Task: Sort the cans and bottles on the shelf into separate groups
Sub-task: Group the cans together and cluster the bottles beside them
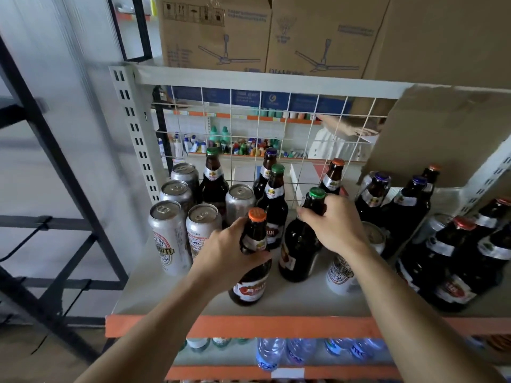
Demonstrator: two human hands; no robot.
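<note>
Up front on the shelf (pixel 276 299), my left hand (pixel 229 252) has its fingers curled round the neck of the orange-capped bottle (pixel 250 288), right hand (pixel 337 225) gripping the green-capped bottle (pixel 298 250) just behind. Further back, cans (pixel 168 236) bunched left, more bottles (pixel 453 272) off right.

A white wire grid (pixel 276 128) stood at mid-view. Above the grid sat brown boxes (pixel 215 31) (ceiling fans drawn on two of them). Just left of the grid rose a slotted grey post (pixel 135 128), and farther left a black frame (pixel 41 150) crossed a pale wall (pixel 72 51). Through the grid showed a far rack (pixel 240 149) of small coloured containers, brightly lit. Well below the grid ran an orange strip (pixel 276 326), with a blurred lower tier (pixel 221 357) under it. Brown floor (pixel 27 363) lay low and left of the grid.
</note>
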